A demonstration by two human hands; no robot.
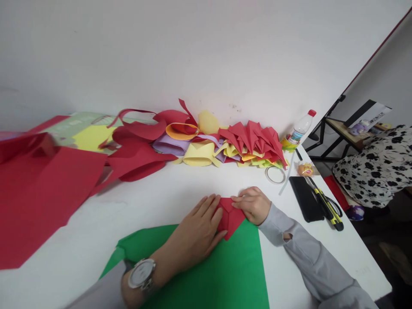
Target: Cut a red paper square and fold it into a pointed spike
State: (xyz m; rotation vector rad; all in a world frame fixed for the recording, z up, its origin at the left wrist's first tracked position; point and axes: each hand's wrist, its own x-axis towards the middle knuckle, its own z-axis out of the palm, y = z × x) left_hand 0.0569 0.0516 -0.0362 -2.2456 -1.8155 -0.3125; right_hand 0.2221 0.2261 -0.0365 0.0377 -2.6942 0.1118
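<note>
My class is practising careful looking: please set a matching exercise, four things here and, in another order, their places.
1. Small folded red paper
2. Silver round-faced wristwatch
3. Clear plastic bottle with red cap
4. Flat black rectangular object

A. Near the white wall
B. Touched by the left hand and right hand
C. Beside the yellow-and-black tool
D. On the left wrist

Pairs: 1-B, 2-D, 3-A, 4-C

No readable text: bottle label [294, 136], snack wrapper [305, 170], box lettering [373, 116] (all too small).
</note>
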